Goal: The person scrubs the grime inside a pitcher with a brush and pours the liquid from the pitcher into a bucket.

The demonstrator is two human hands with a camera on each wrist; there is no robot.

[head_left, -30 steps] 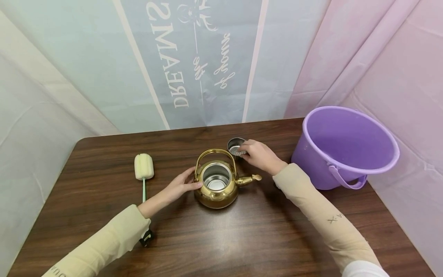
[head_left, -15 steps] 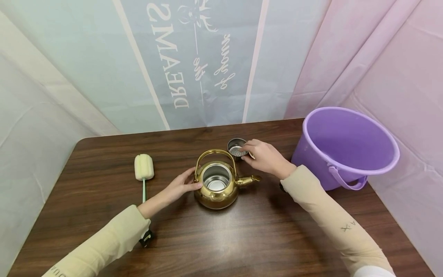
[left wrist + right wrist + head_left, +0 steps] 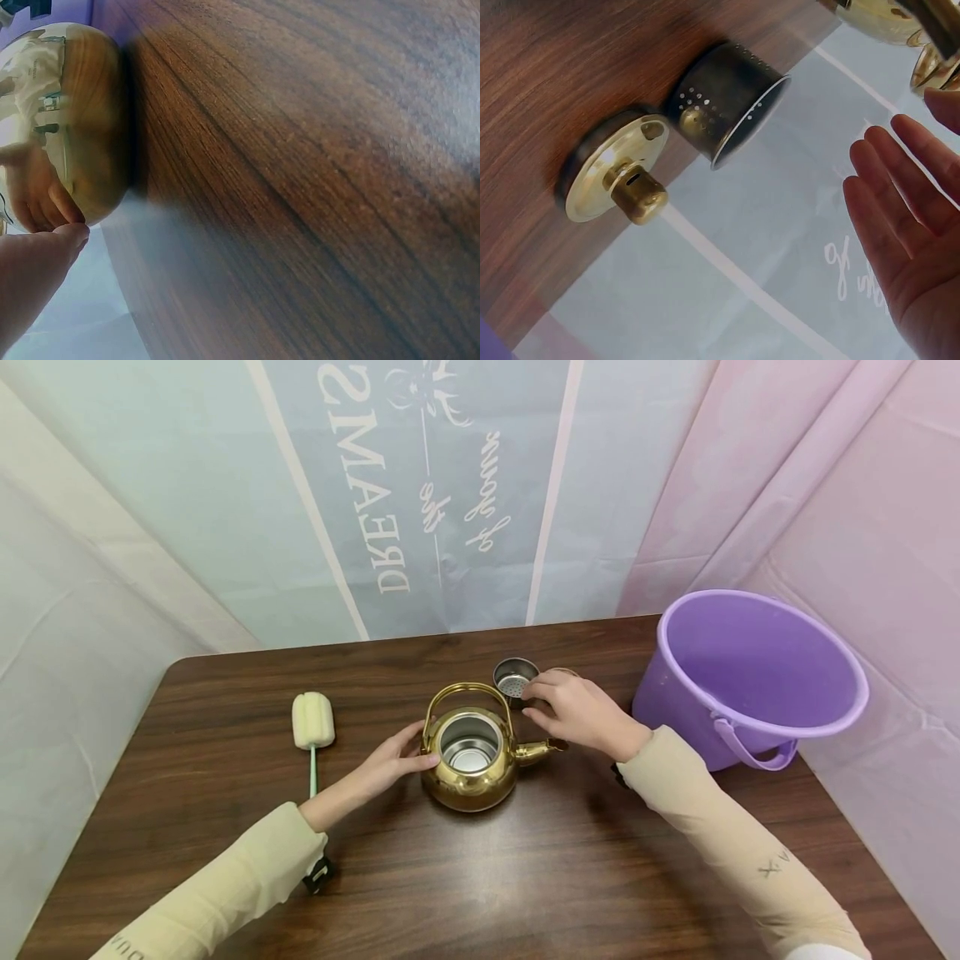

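Note:
A gold kettle [image 3: 468,789] stands uncovered mid-table in the head view, its arched handle upright and its spout pointing right. My left hand [image 3: 390,764] holds the kettle's left side, thumb on the near side and fingers partly hidden behind it; in the left wrist view the thumb [image 3: 45,277] touches the shiny body. Behind the kettle stands a perforated metal strainer [image 3: 515,680]. My right hand [image 3: 581,710] hovers near the strainer, and its fingers are relaxed with nothing held in the right wrist view. Beside the strainer lies the knobbed gold lid [image 3: 615,176], mostly hidden from the head camera.
A purple bucket [image 3: 675,718] with its handle hanging down stands at the right of the brown wooden table [image 3: 480,893]. On the left lies a sponge brush [image 3: 312,721] with a pale green handle. A printed cloth [image 3: 465,585] hangs behind the table.
My right hand has drawn away from the strainer, rightward and a little nearer to me, leaving the strainer where it was. The lid's edge now shows behind it. My left hand stays on the kettle.

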